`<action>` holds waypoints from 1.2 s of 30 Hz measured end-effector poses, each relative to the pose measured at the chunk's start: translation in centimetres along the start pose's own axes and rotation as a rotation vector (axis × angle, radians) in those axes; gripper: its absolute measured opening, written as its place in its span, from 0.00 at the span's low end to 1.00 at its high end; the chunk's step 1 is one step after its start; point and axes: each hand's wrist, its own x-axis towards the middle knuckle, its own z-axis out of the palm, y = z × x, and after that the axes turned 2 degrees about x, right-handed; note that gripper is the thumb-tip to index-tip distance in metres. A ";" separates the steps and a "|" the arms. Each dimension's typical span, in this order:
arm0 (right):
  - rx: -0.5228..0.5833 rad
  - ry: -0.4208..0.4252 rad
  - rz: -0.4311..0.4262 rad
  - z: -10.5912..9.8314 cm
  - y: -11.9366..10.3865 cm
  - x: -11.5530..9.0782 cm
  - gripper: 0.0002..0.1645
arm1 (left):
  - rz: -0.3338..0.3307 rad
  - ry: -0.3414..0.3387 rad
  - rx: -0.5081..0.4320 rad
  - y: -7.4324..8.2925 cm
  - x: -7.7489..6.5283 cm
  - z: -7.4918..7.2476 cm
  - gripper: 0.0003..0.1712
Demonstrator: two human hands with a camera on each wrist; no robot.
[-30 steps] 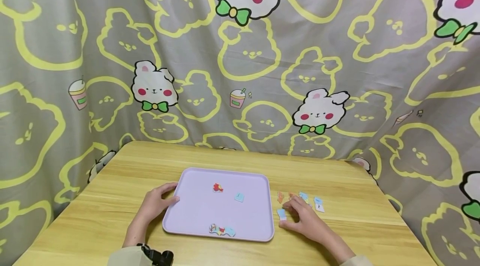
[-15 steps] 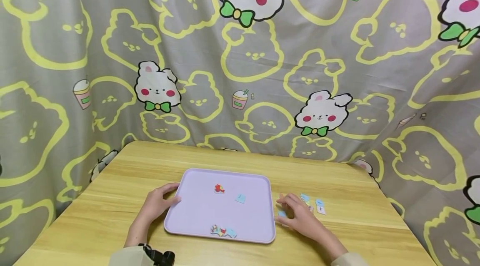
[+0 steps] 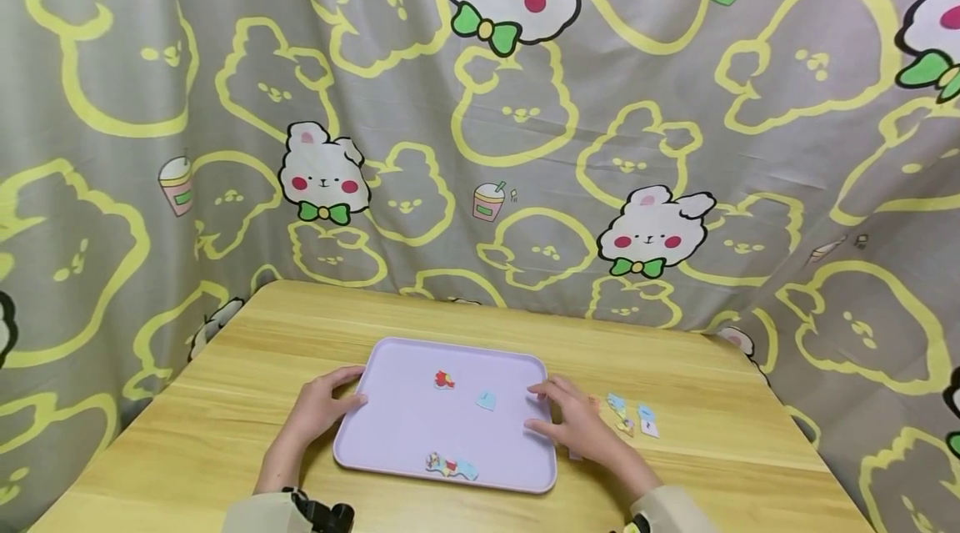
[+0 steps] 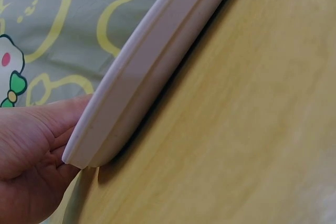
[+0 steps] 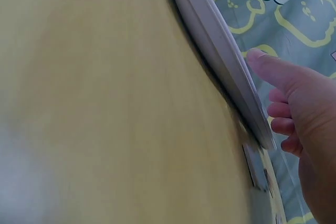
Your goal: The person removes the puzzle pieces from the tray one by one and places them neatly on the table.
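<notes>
A lilac tray (image 3: 405, 433) lies on the wooden table. My left hand (image 3: 322, 408) holds its left edge, thumb over the rim; the left wrist view shows the fingers (image 4: 60, 153) behind the tray's side. My right hand (image 3: 573, 420) hovers over the right rim, thumb and fingertips spread above the tray, nothing visible between them. On the tray are a red puzzle piece (image 3: 444, 380), a light blue puzzle piece (image 3: 486, 400) and a short strip of puzzle pieces (image 3: 452, 467) along the near rim. In the right wrist view, the right thumb (image 5: 273, 69) is extended and the other fingers loosely bent.
Several loose puzzle pieces (image 3: 648, 420) lie on the table (image 3: 720, 466) right of the tray, some partly hidden by the right hand. A grey patterned curtain (image 3: 420, 99) hangs behind the table and along both sides.
My right hand has moved left from the loose pieces beside the tray to above its right rim. The left hand keeps its hold on the tray. The head view has shifted slightly.
</notes>
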 end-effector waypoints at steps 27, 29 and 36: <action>0.027 -0.228 -0.188 1.9 -0.6 4.9 0.27 | -0.014 0.005 0.004 -0.1 0.2 0.2 0.28; 0.018 -0.235 -0.226 2.0 -0.6 5.2 0.25 | -0.015 0.006 0.005 -0.1 0.2 0.3 0.28; -0.018 -0.302 -0.264 2.1 -1.0 5.9 0.22 | -0.014 0.003 0.007 -0.1 0.2 0.2 0.28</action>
